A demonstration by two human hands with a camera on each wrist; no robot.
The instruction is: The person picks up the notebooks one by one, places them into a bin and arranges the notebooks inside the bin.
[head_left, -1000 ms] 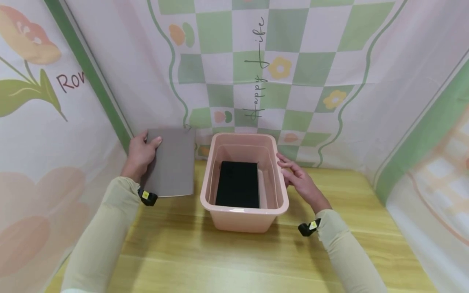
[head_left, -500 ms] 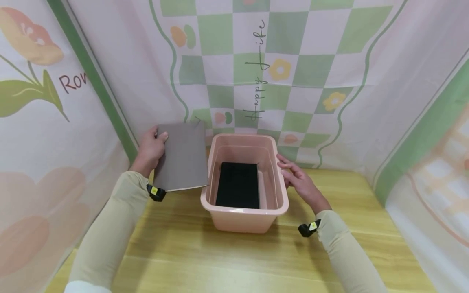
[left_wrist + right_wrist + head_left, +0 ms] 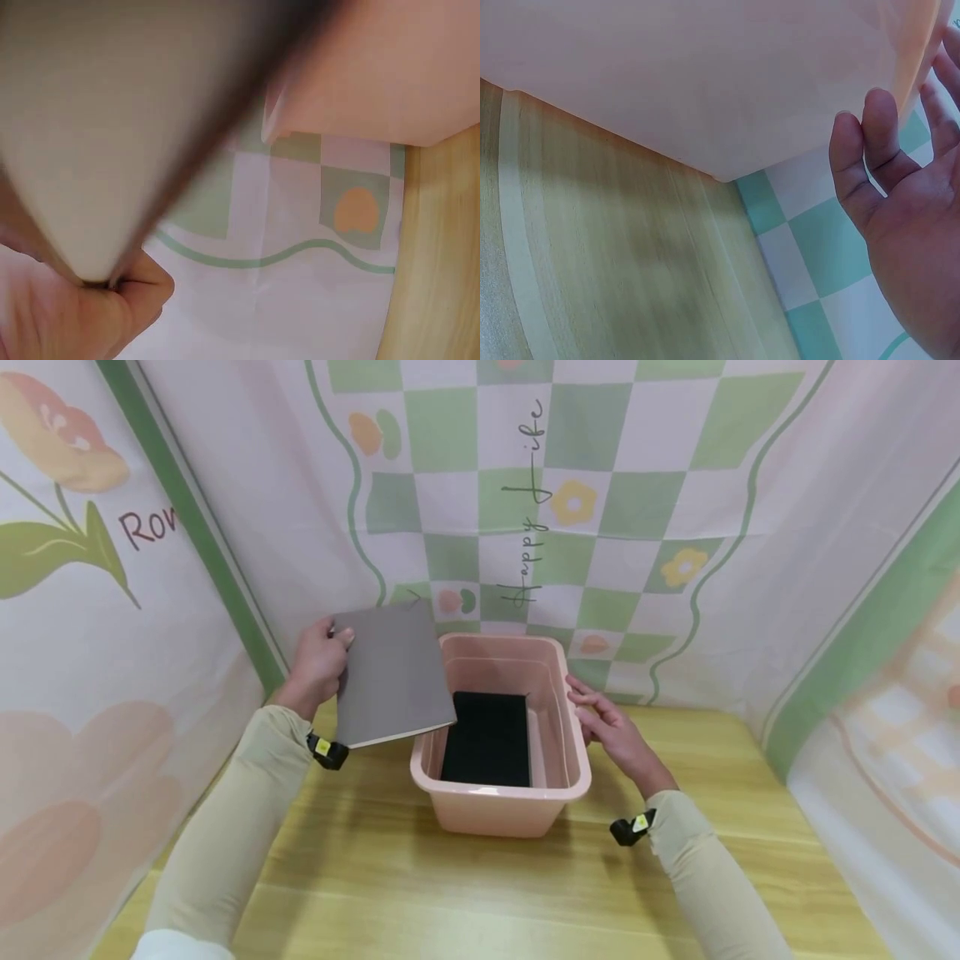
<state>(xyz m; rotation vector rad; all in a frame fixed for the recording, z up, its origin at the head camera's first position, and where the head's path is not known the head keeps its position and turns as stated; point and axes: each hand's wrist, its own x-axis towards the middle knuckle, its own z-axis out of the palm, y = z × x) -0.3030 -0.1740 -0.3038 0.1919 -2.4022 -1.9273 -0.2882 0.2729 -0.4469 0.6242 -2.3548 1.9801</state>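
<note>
My left hand pinches a grey notebook by its left edge, thumb on the cover. The notebook is tilted in the air, its lower right corner over the left rim of a pink plastic bin. Inside the bin lies a black notebook, partly covered in the head view by the grey one. In the left wrist view the grey notebook is blurred and close. My right hand touches the bin's right side near the rim with loosely bent fingers; the right wrist view shows its fingertips beside the bin wall.
The bin stands on a wood-grain table, near its back edge. Behind hangs a green and white checked cloth, and printed cloth also closes the left and right sides. Each wrist wears a small black camera.
My left hand has carried the grey notebook right and slightly up, from beside the bin to over its left rim, and the notebook has turned a little. My right hand and the bin have stayed put.
</note>
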